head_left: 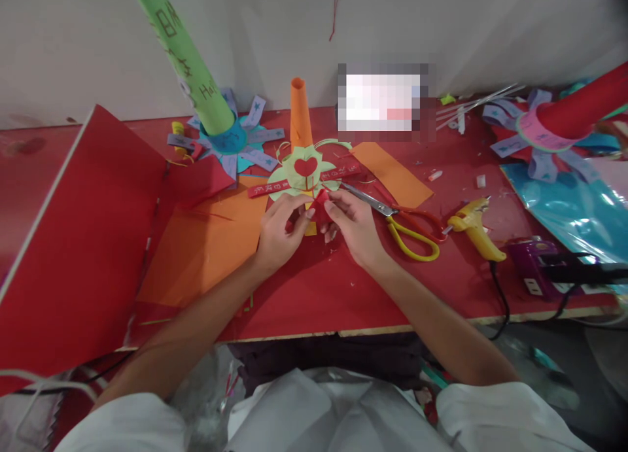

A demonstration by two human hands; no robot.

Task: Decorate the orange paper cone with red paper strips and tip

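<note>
Between my two hands, above the red tabletop, is a small folded piece of red paper. My left hand pinches its left edge with thumb and forefinger. From the right, my right hand grips it, thumb in front and fingers curled behind. Just beyond stands an orange paper cone with a pale green paper flower and a red heart at its base. Red strips with writing stick out on both sides. A bit of yellow paper lies under my hands.
Scissors with red and yellow handles lie right of my right hand. Farther right are a yellow glue gun and a purple power block with cords. Orange sheets, a red board and a green paper tube are at left.
</note>
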